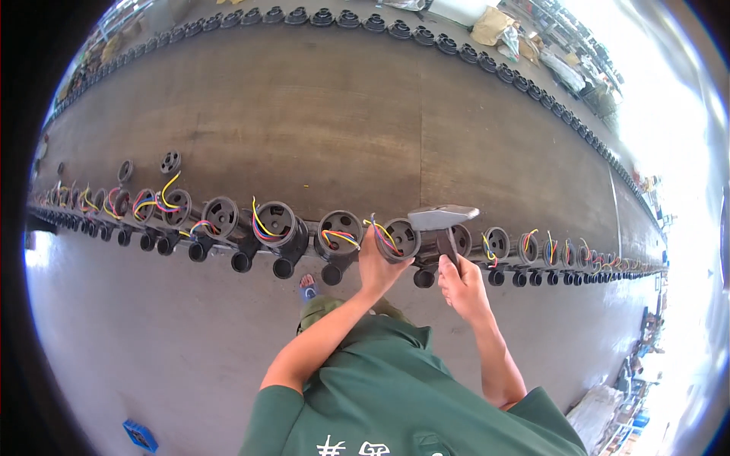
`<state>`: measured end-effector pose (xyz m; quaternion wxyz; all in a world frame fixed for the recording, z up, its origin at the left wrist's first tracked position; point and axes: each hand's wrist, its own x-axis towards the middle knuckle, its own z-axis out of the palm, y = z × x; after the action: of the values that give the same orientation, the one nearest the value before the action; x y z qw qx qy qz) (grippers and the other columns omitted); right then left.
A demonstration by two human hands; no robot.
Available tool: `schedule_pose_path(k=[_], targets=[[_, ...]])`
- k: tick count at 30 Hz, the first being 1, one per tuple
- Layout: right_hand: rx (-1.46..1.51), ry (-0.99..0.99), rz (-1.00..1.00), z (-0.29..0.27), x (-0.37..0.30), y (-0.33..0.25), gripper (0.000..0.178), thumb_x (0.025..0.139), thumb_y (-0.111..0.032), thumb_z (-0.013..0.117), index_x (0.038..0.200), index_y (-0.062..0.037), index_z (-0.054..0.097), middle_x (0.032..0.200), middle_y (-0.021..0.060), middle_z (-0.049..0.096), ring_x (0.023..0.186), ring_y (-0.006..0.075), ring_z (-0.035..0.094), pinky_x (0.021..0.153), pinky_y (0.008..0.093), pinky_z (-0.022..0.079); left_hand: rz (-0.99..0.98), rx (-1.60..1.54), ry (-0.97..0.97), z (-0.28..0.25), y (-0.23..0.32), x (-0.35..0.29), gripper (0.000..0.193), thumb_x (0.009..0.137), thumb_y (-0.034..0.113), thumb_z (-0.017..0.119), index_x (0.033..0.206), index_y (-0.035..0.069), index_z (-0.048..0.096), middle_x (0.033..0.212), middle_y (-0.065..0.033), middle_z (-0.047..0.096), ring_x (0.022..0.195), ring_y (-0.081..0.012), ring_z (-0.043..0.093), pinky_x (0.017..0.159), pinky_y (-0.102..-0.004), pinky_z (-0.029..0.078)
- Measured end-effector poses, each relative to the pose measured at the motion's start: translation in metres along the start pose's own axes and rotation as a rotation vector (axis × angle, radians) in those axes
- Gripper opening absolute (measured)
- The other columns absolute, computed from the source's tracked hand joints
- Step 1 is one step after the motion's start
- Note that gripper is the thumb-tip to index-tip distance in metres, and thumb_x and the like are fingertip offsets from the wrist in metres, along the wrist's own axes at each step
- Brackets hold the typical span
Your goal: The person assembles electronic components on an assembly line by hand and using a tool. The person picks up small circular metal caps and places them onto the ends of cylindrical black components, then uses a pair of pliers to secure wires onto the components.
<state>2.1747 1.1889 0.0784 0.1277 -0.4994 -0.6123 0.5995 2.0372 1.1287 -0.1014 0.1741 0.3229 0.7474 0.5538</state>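
Note:
My left hand (378, 266) is closed round the near side of a round black housing (398, 238), one of a long row along the table's near edge. Coloured wires (384, 234) in yellow, red and blue come out of that housing by my fingers. In my right hand (463, 290) is a hammer (443, 219), gripped by its dark handle. The grey metal head hangs over the gap between the held housing and its right neighbour (461, 239), which it partly hides. Just left stands another housing (339, 232) with wires over its rim.
More black housings with side pipes (275, 224) line the near edge both ways. The brown table (304, 114) stretches beyond them, with a row of black parts (348, 19) along its far edge. Loose round black discs (171, 161) lie at left. A blue crate (140, 436) is on the floor.

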Motion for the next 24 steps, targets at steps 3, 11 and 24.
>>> schedule_pose_path(k=[3,11,24], targets=[[-0.317,0.187,-0.322,0.013,0.012,0.041,0.034,0.105,-0.031,0.06,0.088,-0.0026,0.057,0.065,0.006,0.055,0.056,0.0133,0.05,0.052,0.0319,0.042,0.089,-0.05,0.021,-0.001,0.007,0.006,0.088,0.059,0.021,0.098,0.13,0.004,0.05,0.112,-0.0159,0.065,0.108,-0.039,0.064,0.089,-0.0463,0.053],[-0.424,0.038,-0.024,-0.002,0.026,0.024,0.047,0.103,-0.042,0.059,0.086,0.0013,0.062,0.068,0.0065,0.062,0.062,0.0151,0.056,0.059,0.0357,0.046,0.133,-0.083,-0.014,-0.018,0.022,0.015,0.067,0.063,0.019,0.094,0.118,0.006,0.057,0.105,-0.0133,0.065,0.101,-0.036,0.066,0.084,-0.043,0.054],[-0.353,-0.036,0.126,-0.002,0.033,0.022,0.037,0.107,-0.041,0.056,0.088,-0.0099,0.052,0.062,-0.0069,0.045,0.049,0.0032,0.039,0.042,0.0232,0.032,0.142,-0.111,-0.018,-0.005,-0.009,0.0,0.088,0.065,0.02,0.094,0.134,0.007,0.041,0.115,-0.0156,0.065,0.103,-0.0396,0.067,0.084,-0.0462,0.054]])
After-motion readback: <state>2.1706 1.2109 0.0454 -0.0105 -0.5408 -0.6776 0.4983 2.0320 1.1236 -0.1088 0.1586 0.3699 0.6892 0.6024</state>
